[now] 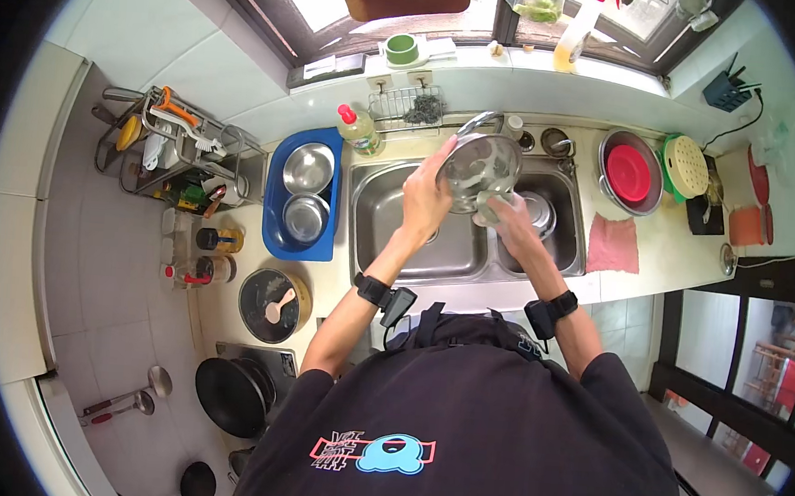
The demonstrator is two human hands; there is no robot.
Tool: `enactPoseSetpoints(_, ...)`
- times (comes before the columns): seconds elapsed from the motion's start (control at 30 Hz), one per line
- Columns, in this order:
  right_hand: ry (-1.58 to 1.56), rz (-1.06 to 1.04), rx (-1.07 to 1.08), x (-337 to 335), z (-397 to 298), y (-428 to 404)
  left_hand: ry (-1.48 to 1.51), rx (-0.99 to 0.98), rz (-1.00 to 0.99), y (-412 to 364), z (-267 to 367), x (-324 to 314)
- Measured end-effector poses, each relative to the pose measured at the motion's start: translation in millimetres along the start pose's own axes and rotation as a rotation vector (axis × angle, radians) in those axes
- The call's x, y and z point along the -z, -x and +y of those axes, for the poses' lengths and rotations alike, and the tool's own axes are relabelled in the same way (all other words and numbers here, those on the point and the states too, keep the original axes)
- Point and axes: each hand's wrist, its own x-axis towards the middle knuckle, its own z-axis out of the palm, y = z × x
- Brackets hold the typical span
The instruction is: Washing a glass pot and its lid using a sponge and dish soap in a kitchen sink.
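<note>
My left hand (429, 195) grips the side of a shiny metal bowl (481, 164), which is tilted over the double sink (413, 277) below the faucet (482, 121). Whitish streaks show on the bowl's surface. In my right hand (510, 218) is a pale greenish scrubbing pad (492, 206), pressed to the bowl's lower rim. Beneath the right hand, metal dishes (539, 213) lie in the smaller right basin. A blue basin (333, 233) left of the sink holds two metal bowls (308, 168).
A dish soap bottle (359, 131) stands behind the sink, beside a wire rack (397, 106) with a dark scouring pad. On the right are a pink cloth (613, 244) and a metal basin (606, 186) holding a red bowl (628, 173). A pot (248, 307) with a spoon sits front left.
</note>
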Motion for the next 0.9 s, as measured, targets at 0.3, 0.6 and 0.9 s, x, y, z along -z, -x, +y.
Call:
enactPoseSetpoints(0.3, 0.003, 0.006, -0.018, -5.5, 8.6, 4.3, 0.349, 0.277, -0.25, -0.4, 21.4, 9.1)
enactPoseSetpoints(0.6, 1.216, 0.147, 0.578, 19.4, -39.8, -3.1, -0.07, 0.035, -0.501, 5.7, 1.6, 8.8)
enactPoseSetpoints(0.9, 0.732, 0.133, 0.213, 20.0, -18.2, -2.0, 0.027, 0.046, -0.4, -1.0, 15.6, 12.9)
